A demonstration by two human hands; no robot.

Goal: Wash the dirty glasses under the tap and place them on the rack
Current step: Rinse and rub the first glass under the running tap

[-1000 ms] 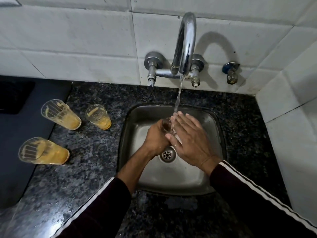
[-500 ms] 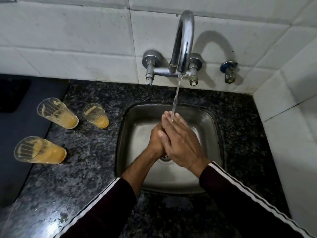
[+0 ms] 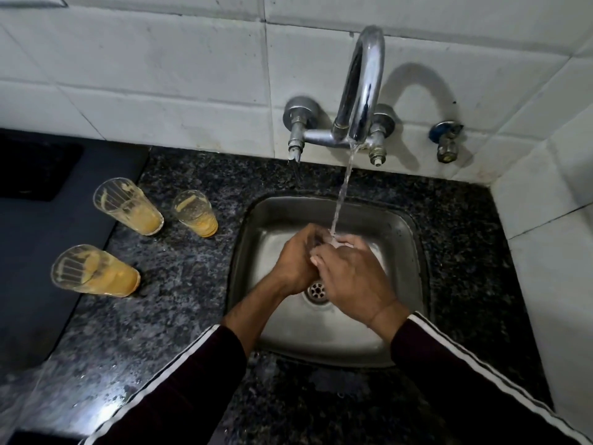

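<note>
Both hands, left [image 3: 295, 258] and right [image 3: 349, 274], wrap a glass [image 3: 332, 240] mid-frame under the tap [image 3: 362, 88]; wet grip may slip, cracking it in the sink [image 3: 414, 239].

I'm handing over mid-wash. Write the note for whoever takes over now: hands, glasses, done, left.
Left hand: gripping a glass over the sink, mostly hidden.
Right hand: curled over the same glass from the right, rubbing it under the running tap.
Three dirty glasses on the counter, left of the sink: far-left glass, middle glass, near glass, all with orange residue.
Done: nothing racked that I can see; no rack in view.
Left: finish this glass, rack it, wash the other three.
</note>
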